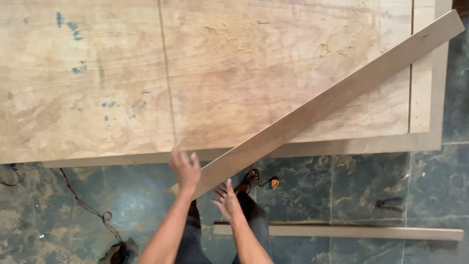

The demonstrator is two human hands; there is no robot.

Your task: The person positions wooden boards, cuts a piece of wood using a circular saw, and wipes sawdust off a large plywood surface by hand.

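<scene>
Both hands (205, 183) open-fingered under slanted strip (322, 105)

Carpentry workshop: large plywood sheets (195, 73) w/ sawdust; cut wood strip (337, 231) and pliers (389, 203) on floor below sheets.

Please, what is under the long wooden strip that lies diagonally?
The long wooden strip crosses a plywood sheet; its lower end overhangs the dark floor. The left hand and right hand are at that end. What the strip covers cannot be seen.
</scene>
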